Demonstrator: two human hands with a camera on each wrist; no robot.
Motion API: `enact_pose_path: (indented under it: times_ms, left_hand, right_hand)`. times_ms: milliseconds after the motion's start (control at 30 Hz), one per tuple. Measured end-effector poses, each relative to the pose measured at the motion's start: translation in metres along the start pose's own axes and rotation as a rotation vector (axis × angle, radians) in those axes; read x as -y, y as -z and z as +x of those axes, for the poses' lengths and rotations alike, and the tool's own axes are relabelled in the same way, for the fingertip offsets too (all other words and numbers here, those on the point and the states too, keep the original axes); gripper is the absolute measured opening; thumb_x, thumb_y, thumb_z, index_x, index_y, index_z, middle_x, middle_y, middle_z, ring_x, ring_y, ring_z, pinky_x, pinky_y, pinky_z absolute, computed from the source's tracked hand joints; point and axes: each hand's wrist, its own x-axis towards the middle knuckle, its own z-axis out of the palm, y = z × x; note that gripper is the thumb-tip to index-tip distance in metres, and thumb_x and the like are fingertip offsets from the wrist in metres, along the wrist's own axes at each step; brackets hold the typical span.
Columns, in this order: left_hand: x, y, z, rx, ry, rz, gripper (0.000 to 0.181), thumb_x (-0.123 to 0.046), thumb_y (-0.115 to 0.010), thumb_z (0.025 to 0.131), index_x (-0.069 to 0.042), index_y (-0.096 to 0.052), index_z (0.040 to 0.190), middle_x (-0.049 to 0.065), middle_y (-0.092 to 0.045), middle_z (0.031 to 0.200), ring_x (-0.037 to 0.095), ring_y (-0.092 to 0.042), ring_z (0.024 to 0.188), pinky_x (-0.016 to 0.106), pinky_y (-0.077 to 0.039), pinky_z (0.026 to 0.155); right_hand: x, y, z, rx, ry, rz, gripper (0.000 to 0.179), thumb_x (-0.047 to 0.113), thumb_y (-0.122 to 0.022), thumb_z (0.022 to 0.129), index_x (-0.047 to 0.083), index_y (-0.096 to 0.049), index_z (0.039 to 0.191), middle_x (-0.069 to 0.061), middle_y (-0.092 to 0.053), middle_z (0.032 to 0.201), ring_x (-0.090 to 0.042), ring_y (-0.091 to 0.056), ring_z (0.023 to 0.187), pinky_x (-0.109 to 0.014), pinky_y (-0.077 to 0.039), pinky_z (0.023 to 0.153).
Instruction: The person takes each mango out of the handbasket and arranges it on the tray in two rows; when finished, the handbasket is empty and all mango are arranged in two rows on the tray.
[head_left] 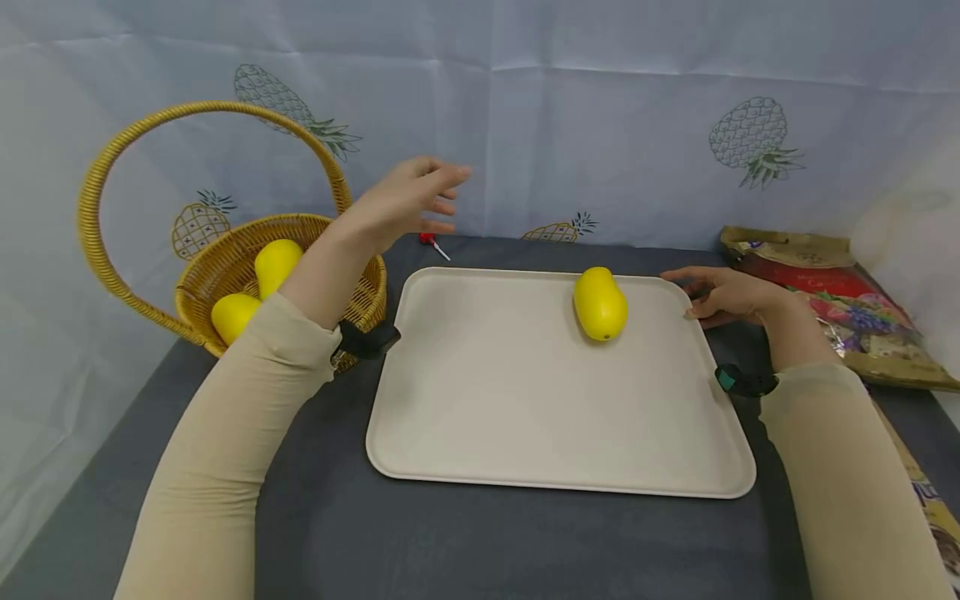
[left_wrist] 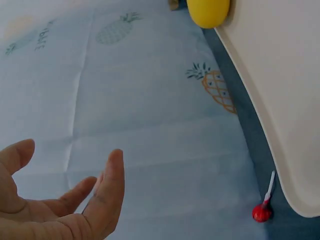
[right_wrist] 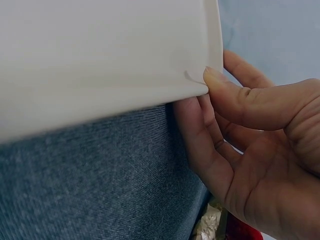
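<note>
My left hand (head_left: pixel 408 200) hovers above the table's back left, near the basket, its fingers loosely bent around nothing. In the left wrist view that hand (left_wrist: pixel 75 200) has its thumb and fingers apart. At the back right corner of a beige tray (head_left: pixel 525 400), my right hand (head_left: pixel 731 296) pinches the rim. The right wrist view shows the thumb on top of the corner and fingers underneath it. One yellow mango (head_left: pixel 601 304) lies on the tray towards the back right. Two more yellow fruits, one a rounded yellow fruit (head_left: pixel 277 262), sit in the wicker basket (head_left: pixel 225 258), partly behind my left arm.
A red lollipop (head_left: pixel 429 239) lies behind the tray's back left corner. Shiny food bags, one a red and gold bag (head_left: pixel 840 292), stand at the right. A pineapple-print cloth (head_left: pixel 600 150) hangs behind the dark grey table (head_left: pixel 487 542). The basket's tall handle (head_left: pixel 93 208) arches up at left.
</note>
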Motion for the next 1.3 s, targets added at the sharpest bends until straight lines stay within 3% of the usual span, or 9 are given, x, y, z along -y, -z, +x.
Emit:
enact_pose_path:
  times_ms: [200,400,633,733,867,967,1167,1300]
  left_hand:
    - [0.014,0.027,-0.008,-0.065,0.013,0.023,0.063,-0.049,-0.046,0.101,-0.014,-0.033,0.151,0.01,-0.04,0.148,0.023,-0.048,0.13,0.037,-0.049,0.111]
    - [0.035,0.059,-0.008,-0.171,0.034,-0.056,0.063,-0.048,-0.047,0.101,-0.012,-0.036,0.151,0.0,-0.048,0.119,0.014,-0.054,0.104,0.032,-0.052,0.105]
    - [0.064,0.092,-0.008,-0.272,0.112,-0.21,0.036,-0.041,-0.052,0.1,-0.012,-0.054,0.122,-0.001,-0.053,0.107,0.012,-0.058,0.095,0.019,-0.058,0.084]
    - [0.072,0.101,-0.01,-0.314,0.145,-0.25,0.038,-0.036,-0.053,0.1,-0.012,-0.053,0.129,-0.002,-0.053,0.111,0.011,-0.059,0.096,0.017,-0.058,0.08]
    - [0.082,0.112,-0.012,-0.364,0.173,-0.31,0.053,-0.032,-0.052,0.101,-0.011,-0.04,0.148,-0.002,-0.05,0.113,0.009,-0.06,0.091,0.014,-0.058,0.076]
    - [0.088,0.12,-0.013,-0.419,0.203,-0.372,0.06,-0.031,-0.054,0.1,-0.013,-0.033,0.154,-0.004,-0.051,0.115,0.008,-0.06,0.091,0.013,-0.057,0.075]
    - [0.098,0.131,-0.013,-0.579,0.26,-0.486,0.062,-0.032,-0.056,0.099,-0.019,-0.032,0.154,-0.007,-0.051,0.115,0.01,-0.059,0.099,0.012,-0.057,0.074]
    - [0.103,0.136,-0.015,-0.669,0.291,-0.511,0.059,-0.032,-0.057,0.098,-0.023,-0.036,0.152,-0.009,-0.052,0.117,0.009,-0.058,0.105,0.013,-0.055,0.086]
  right_hand:
    - [0.0,0.0,-0.001,0.0,-0.007,0.021,0.081,0.011,-0.068,0.092,0.014,-0.021,0.158,-0.02,-0.041,0.133,-0.016,-0.063,0.095,-0.032,-0.061,0.088]
    - [0.001,-0.001,-0.002,-0.01,-0.016,0.012,0.08,0.01,-0.067,0.093,0.015,-0.021,0.158,-0.018,-0.044,0.13,-0.017,-0.063,0.095,-0.031,-0.061,0.087]
    - [0.001,0.0,-0.002,-0.006,-0.012,0.006,0.081,0.011,-0.068,0.093,0.014,-0.02,0.158,-0.019,-0.043,0.132,-0.017,-0.063,0.096,-0.032,-0.061,0.088]
    - [0.001,-0.001,-0.002,-0.009,-0.009,0.001,0.081,0.011,-0.067,0.093,0.014,-0.02,0.158,-0.018,-0.043,0.131,-0.018,-0.063,0.096,-0.032,-0.061,0.088]
    - [0.002,-0.001,-0.003,-0.01,-0.005,-0.001,0.08,0.01,-0.067,0.093,0.013,-0.02,0.158,-0.017,-0.044,0.128,-0.018,-0.062,0.095,-0.031,-0.061,0.088]
    - [0.003,0.0,-0.004,-0.009,0.0,-0.002,0.08,0.011,-0.068,0.093,0.012,-0.02,0.158,-0.017,-0.044,0.127,-0.017,-0.062,0.095,-0.031,-0.061,0.087]
    - [0.005,-0.001,-0.003,-0.016,-0.011,0.001,0.081,0.011,-0.068,0.092,0.013,-0.021,0.158,-0.016,-0.043,0.127,-0.018,-0.061,0.094,-0.03,-0.061,0.087]
    - [0.005,-0.002,-0.003,-0.019,-0.014,0.001,0.08,0.01,-0.068,0.092,0.013,-0.021,0.158,-0.017,-0.043,0.128,-0.018,-0.062,0.094,-0.031,-0.061,0.087]
